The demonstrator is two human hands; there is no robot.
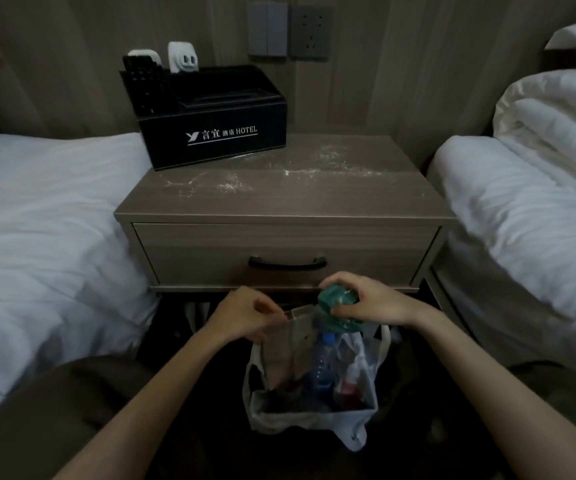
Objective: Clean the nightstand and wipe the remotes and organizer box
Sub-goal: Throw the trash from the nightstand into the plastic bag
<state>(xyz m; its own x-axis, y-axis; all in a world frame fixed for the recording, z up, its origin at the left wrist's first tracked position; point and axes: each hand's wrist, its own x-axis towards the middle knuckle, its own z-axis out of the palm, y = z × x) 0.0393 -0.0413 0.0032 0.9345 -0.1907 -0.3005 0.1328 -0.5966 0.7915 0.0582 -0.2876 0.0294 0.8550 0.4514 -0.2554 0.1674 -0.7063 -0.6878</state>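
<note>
L hand [245, 315] grip pinches bag [359, 420] rim; R hand [369, 299] grip clamped on green wad [335, 299]; bag contents dim.

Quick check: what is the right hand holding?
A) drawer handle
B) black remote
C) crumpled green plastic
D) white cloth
C: the right hand grips crumpled green plastic just above the white bag, while the left hand pinches the bag's rim.
</note>
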